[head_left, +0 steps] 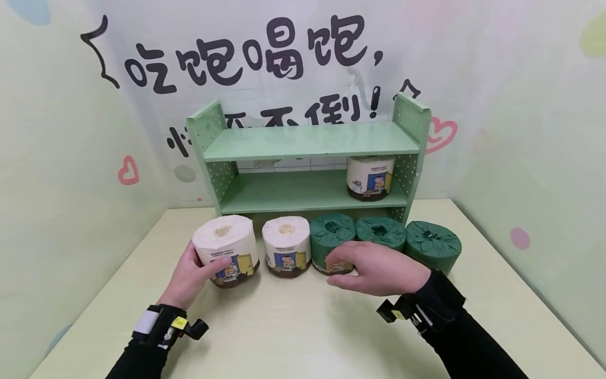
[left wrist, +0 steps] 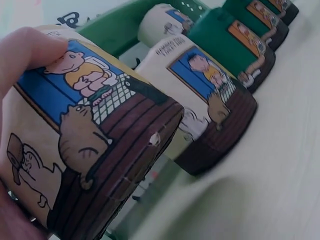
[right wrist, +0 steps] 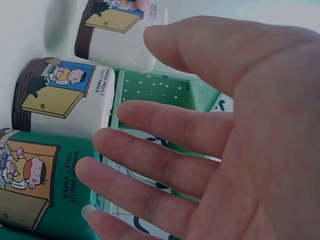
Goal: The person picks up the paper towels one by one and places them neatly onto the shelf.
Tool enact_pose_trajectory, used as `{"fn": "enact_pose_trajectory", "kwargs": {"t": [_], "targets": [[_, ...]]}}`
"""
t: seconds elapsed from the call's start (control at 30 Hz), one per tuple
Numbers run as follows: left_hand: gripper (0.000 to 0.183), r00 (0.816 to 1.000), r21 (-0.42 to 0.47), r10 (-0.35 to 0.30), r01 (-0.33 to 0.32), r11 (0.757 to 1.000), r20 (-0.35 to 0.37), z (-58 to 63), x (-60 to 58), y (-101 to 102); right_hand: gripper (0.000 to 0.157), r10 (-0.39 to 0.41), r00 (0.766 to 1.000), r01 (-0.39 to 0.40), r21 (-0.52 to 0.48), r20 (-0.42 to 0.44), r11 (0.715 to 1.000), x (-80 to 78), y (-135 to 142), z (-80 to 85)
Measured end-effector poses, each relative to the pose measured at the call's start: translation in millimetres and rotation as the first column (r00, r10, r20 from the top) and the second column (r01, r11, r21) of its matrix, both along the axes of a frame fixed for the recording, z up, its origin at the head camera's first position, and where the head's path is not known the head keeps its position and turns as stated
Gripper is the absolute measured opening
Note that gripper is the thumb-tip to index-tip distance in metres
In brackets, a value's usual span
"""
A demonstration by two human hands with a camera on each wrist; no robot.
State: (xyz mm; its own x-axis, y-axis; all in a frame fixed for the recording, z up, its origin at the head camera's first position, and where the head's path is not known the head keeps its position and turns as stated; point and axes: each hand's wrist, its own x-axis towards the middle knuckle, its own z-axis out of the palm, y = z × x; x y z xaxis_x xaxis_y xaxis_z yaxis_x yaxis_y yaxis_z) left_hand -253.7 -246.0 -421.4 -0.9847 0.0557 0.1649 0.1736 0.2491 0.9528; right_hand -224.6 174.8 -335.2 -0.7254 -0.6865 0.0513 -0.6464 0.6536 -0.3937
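My left hand [head_left: 196, 276] grips a white toilet paper roll [head_left: 226, 239] at the left end of the row, thumb across its printed front. In the left wrist view this roll [left wrist: 95, 125] is tilted, its brown base showing. Beside it stands a second white roll [head_left: 286, 245]. My right hand [head_left: 379, 267] is held in front of the green toilet paper rolls [head_left: 331, 231], overlapping the nearest one in the head view. In the right wrist view its fingers [right wrist: 165, 150] are spread and relaxed, with nothing held.
Behind the row is a green two-tier shelf [head_left: 303, 142]. One white roll [head_left: 371, 179] stands on its lower tier at the right. Two more green rolls [head_left: 433, 245] continue the row to the right on the pale table [head_left: 284, 331]. Printed walls enclose the table.
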Motion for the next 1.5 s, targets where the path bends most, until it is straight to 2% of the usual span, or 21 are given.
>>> {"fn": "enact_pose_trajectory", "kwargs": {"t": [0.17,0.33,0.5,0.73,0.93,1.2,1.5], "targets": [[0.068,0.999,0.049,0.01,-0.008,0.999,-0.042,12.9,6.7,-1.0,0.036,0.017,1.0,-0.016,0.007,-0.008,1.0,-1.9,-2.0,0.3],[0.067,0.997,0.091,-0.006,0.014,0.996,-0.082,29.0,3.8,4.1,0.037,0.014,1.0,-0.014,0.013,-0.007,1.0,-2.5,-2.2,-1.2],[0.077,0.996,0.095,-0.02,0.029,0.995,-0.089,43.8,-2.3,13.7,0.037,0.008,1.0,-0.008,0.008,-0.007,1.0,-1.8,-1.1,-2.7],[0.067,0.994,0.097,-0.027,0.037,0.995,-0.106,59.2,-13.2,25.9,0.036,0.005,1.0,-0.005,0.005,0.004,1.0,-2.6,-0.9,-2.5],[0.069,0.995,0.094,-0.028,0.037,0.995,-0.097,69.8,-29.3,39.1,0.038,0.009,1.0,-0.009,0.01,-0.001,1.0,-3.1,-1.1,-3.3],[0.069,0.994,0.112,-0.05,0.06,0.992,-0.095,74.4,-58.8,62.8,0.038,-0.003,1.0,0.002,0.017,0.009,1.0,-3.0,0.3,-4.1],[0.076,0.997,0.107,-0.008,0.016,0.994,-0.079,66.9,-82.4,77.9,0.038,-0.003,1.0,0.002,0.012,0.013,1.0,-4.2,0.7,-3.2]]}}
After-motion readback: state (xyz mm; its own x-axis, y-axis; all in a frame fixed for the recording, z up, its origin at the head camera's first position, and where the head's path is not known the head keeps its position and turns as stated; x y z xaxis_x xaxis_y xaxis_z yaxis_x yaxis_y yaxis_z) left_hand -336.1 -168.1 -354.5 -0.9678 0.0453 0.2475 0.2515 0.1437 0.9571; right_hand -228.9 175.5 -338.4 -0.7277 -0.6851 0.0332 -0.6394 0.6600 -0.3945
